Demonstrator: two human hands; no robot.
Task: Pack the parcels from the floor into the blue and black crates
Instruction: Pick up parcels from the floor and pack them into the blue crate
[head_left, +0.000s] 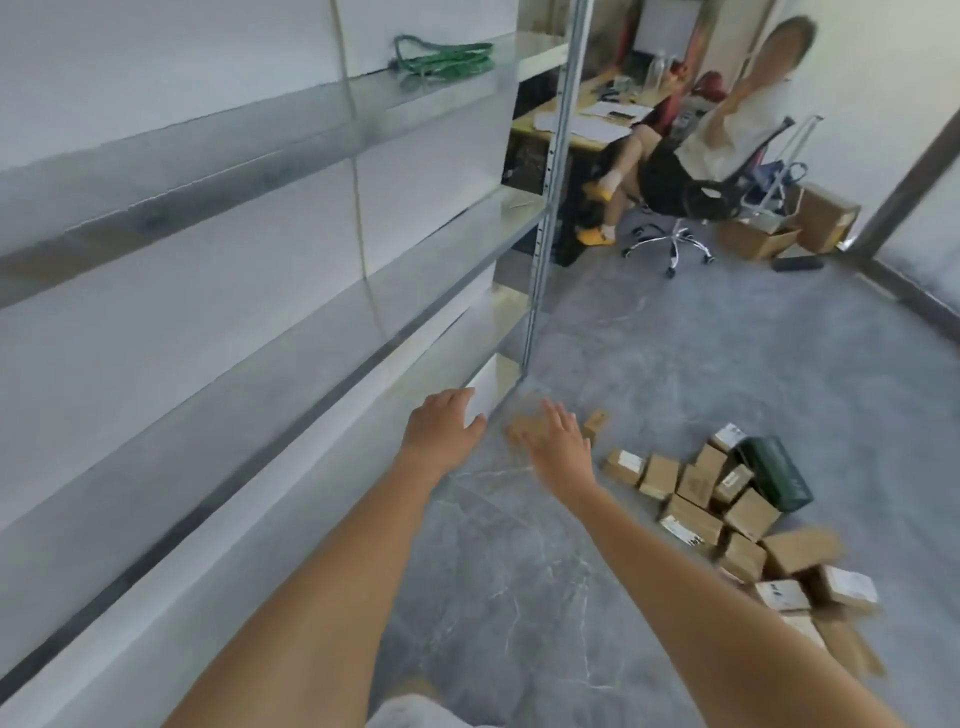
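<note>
Both hands, left hand (441, 426) and right hand (558, 441), reach out spread-fingered, holding nothing.

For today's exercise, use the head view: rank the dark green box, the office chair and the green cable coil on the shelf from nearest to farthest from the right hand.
Measured from the right hand:
1. Dark green box, on the floor to its right, beside the parcel pile.
2. Office chair, far across the floor by the desk, with a person seated.
3. Green cable coil, on the top shelf, upper left, high above the hand.
</note>
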